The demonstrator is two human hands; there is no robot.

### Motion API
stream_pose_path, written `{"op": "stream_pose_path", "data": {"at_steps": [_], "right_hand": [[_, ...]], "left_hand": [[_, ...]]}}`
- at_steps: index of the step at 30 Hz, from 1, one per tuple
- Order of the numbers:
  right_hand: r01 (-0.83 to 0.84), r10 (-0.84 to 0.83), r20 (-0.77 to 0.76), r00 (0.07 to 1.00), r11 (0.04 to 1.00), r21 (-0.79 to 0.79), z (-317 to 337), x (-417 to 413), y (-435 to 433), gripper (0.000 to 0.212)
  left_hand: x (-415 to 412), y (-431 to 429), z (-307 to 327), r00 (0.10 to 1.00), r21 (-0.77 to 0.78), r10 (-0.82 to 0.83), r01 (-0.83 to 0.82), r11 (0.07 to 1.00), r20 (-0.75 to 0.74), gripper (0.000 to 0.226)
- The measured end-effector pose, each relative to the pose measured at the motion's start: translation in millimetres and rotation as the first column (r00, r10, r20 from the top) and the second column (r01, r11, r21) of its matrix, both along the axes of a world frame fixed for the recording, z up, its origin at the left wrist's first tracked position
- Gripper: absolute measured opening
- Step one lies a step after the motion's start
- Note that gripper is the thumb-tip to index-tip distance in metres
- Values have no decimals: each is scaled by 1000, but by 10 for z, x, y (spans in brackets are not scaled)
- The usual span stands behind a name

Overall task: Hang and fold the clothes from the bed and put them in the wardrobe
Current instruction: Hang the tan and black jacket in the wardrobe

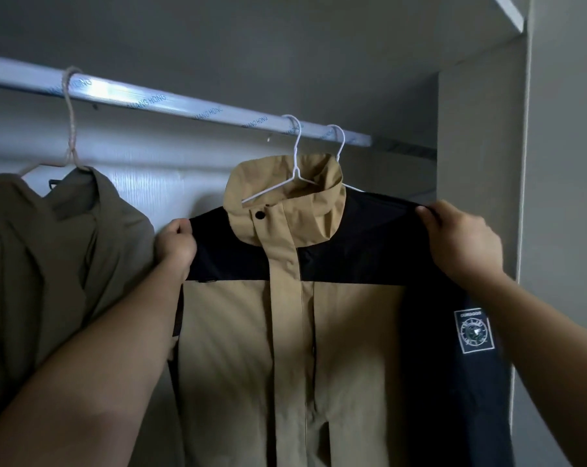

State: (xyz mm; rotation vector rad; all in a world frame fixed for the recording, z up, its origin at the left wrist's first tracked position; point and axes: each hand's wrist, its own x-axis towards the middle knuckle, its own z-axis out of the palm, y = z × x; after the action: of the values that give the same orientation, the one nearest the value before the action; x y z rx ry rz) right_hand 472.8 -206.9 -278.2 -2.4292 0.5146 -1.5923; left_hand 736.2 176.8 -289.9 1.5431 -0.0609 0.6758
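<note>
A tan and navy jacket (285, 332) hangs from the wardrobe rail (184, 106) on a white wire hanger (297, 153); a second white hook (339, 139) shows just behind its collar. My left hand (177, 246) pinches the navy fabric at the jacket's left shoulder. My right hand (460, 237) grips the right shoulder seam, above a sleeve with a square badge (474, 332). An olive garment (59, 251) hangs to the left on a pale hanger (70, 129), touching my left forearm.
The wardrobe's white side wall (481, 163) stands close to the right of the jacket. A shelf edge (507, 8) runs overhead at the top right. The back panel (171, 183) shows between the two garments.
</note>
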Motion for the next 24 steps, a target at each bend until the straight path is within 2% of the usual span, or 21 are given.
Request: {"op": "stream_pose_path", "data": {"at_steps": [2, 6, 8, 10, 12, 14, 19, 22, 24], "right_hand": [[-31, 33, -62, 998, 999, 35, 116, -28, -93, 47], [-286, 330, -171, 928, 928, 239, 206, -8, -198, 60], [-302, 347, -219, 912, 929, 215, 146, 49, -229, 53], [-295, 316, -139, 939, 943, 153, 38, 126, -220, 26], [-346, 346, 26, 938, 932, 110, -110, 176, -146, 13], [-352, 345, 140, 928, 935, 33, -303, 228, -90, 16], [-301, 313, 295, 903, 950, -85, -664, 258, 44, 22], [-326, 330, 332, 883, 943, -70, -616, 237, 129, 14], [-348, 327, 330, 885, 938, 4, -534, 216, 144, 12]], "left_hand": [[9, 10, 38, 1000, 8, -9, 8, 1000, 20, 26], [41, 42, 42, 995, -43, -89, 87, 995, -40, 31], [63, 53, -4, 993, -48, -108, 106, 993, -41, 28], [73, 37, -51, 993, -31, -114, 113, 993, -17, 23], [73, 17, -84, 992, -23, -115, 116, 993, 53, 22], [37, 8, -79, 985, 30, -87, 84, 996, 147, 23], [-112, -104, 88, 938, 256, -102, 15, 966, 332, 27], [-146, -157, 189, 945, 388, -40, -95, 917, 324, 29], [-160, -158, 211, 955, 376, -13, -104, 921, 295, 28]]}}
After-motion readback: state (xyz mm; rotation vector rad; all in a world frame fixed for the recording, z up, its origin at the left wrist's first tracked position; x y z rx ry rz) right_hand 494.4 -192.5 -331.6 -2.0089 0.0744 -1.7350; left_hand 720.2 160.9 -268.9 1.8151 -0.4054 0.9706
